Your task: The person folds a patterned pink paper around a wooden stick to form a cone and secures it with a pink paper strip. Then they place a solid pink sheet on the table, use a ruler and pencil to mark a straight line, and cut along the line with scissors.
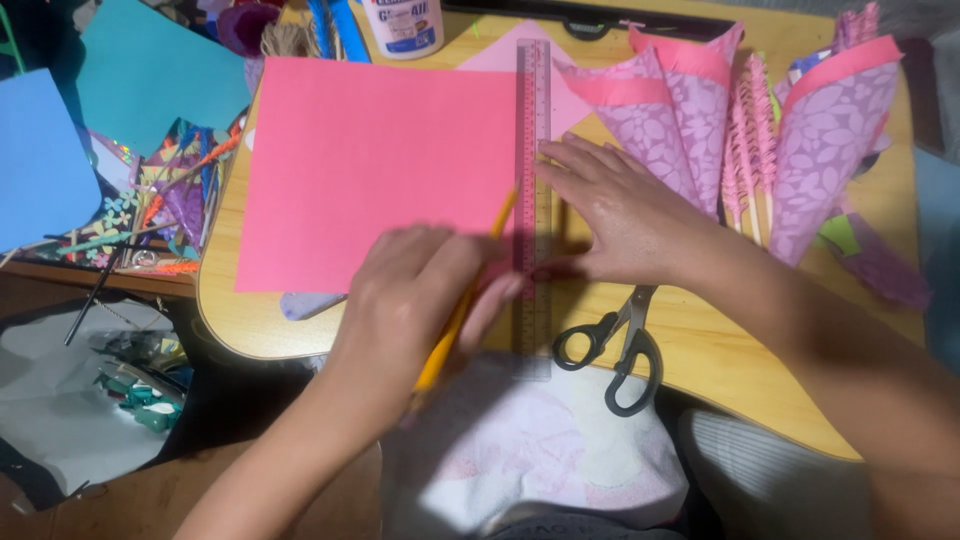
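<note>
A pink paper sheet (370, 170) lies on a small wooden table (720, 345). A clear purple-tinted ruler (532, 100) runs along the sheet's right edge, pointing away from me. My right hand (620, 215) lies flat with fingers spread, pressing on the ruler's middle. My left hand (410, 295) grips a yellow pencil (440, 350) whose tip meets the ruler's left edge near the sheet's lower right corner. The hand looks slightly blurred.
Black-handled scissors (620, 350) lie near the table's front edge, right of the ruler. Purple-and-pink paper cones (680, 120) and fringed pink sticks (750, 140) lie at the right. A white glue bottle (405, 25) stands at the back. Blue paper (35, 160) and craft scraps lie left.
</note>
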